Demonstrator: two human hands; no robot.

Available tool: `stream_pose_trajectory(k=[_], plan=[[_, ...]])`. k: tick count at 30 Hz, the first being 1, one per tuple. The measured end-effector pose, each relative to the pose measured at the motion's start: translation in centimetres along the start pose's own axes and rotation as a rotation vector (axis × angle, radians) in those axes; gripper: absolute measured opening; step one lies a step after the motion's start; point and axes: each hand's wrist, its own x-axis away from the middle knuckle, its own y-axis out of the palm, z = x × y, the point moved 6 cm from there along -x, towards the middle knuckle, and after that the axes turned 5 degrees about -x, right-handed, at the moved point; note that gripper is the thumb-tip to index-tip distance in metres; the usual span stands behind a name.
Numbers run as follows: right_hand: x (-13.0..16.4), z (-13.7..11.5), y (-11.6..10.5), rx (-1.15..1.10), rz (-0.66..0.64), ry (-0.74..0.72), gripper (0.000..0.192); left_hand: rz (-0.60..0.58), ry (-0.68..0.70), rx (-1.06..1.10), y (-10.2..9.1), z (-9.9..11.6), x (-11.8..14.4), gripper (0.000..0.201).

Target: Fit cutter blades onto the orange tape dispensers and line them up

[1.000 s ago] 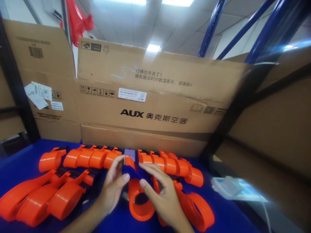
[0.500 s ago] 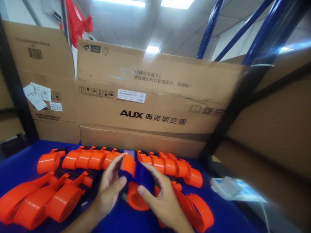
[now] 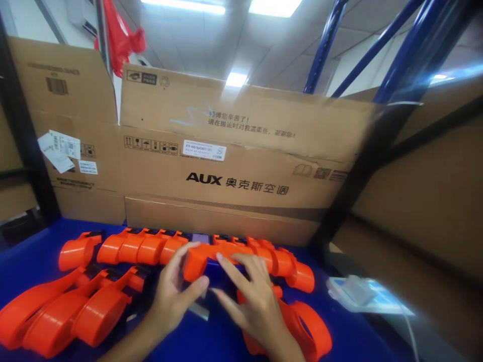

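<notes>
Near the table's middle, my left hand (image 3: 175, 286) is closed on the left end of an orange plastic piece (image 3: 196, 264), thumb in front and fingers behind. A dark blue part (image 3: 219, 270) shows just under its orange top, partly covered by my fingers. My right hand (image 3: 251, 289) reaches over the piece's right side with fingers spread. Its index fingertip touches the orange top, while the thumb stands apart below. Behind my hands is a row of orange ring-shaped pieces (image 3: 151, 249) with black ends. More large orange rings (image 3: 100, 314) lie at the left.
The blue tabletop (image 3: 151, 347) ends at a cardboard wall (image 3: 234, 166). A small flat screen-like object (image 3: 200, 238) stands by the row. A strip-like tool (image 3: 199, 310) lies below my hands. At the right are orange rings (image 3: 313, 329) and a power strip (image 3: 372, 296) with a plug and cable.
The held piece has turned, so its orange side now faces up and the blue part shows less. My right hand's fingers have moved up and spread over it.
</notes>
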Motion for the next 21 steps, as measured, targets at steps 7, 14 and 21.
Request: stream_pose_trajectory(k=[7,14,21], plan=[[-0.09,-0.64,0.08,0.038,-0.017,-0.048,0.061,0.089,0.048,-0.173,-0.56,0.35,0.08,0.044],[-0.17,-0.85,0.25,0.035,-0.027,-0.044,0.063,0.141,0.057,-0.238,-0.76,0.65,-0.05,0.041],[-0.22,-0.72,-0.03,-0.037,-0.022,0.027,0.066,0.037,0.043,-0.131,-0.81,0.30,0.27,0.048]])
